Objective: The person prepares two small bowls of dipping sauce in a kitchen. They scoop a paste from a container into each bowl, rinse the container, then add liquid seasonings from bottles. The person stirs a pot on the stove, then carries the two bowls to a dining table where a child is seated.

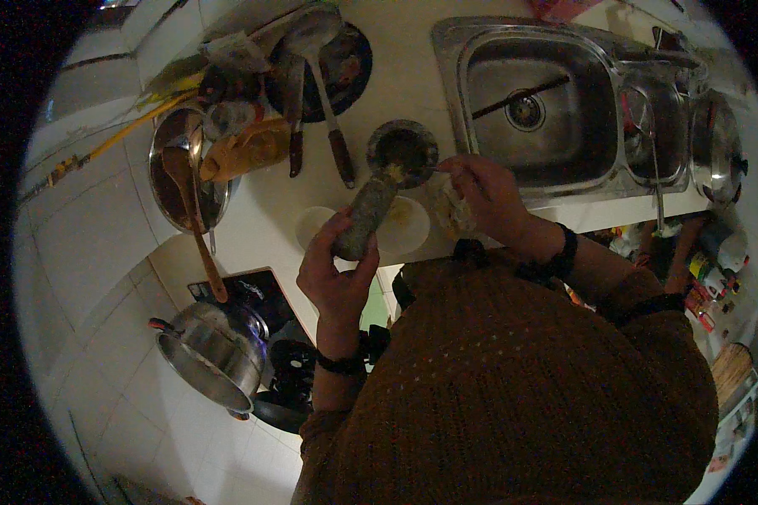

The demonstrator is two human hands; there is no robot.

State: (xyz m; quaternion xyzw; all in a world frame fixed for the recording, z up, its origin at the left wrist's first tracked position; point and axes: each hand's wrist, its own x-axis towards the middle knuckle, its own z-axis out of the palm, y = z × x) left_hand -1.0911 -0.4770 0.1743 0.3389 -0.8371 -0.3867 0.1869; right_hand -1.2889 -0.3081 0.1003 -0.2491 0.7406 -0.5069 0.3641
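My left hand (338, 271) grips a thick grey stone pestle (369, 214), tilted so that its far end reaches the near rim of a stone mortar (402, 142). Pale yellowish mash (394, 170) clings to that end. With its fingertips, my right hand (483, 192) pinches a thin utensil (428, 169), likely a small spoon, whose tip meets the pestle's end over the mortar. The bottom of the mortar is dark. Below the pestle lies a pale shallow dish (410, 227) with yellowish residue, and a second pale dish (312, 227) is partly behind my left hand.
A steel sink (537, 151) is to the right. Beyond the mortar, a ladle (319, 82) and a turner rest in a dark pan (357, 69). At left are a steel bowl (164, 183) with a wooden spoon (192, 221) and a pot (218, 353) over a lit gas flame (260, 350).
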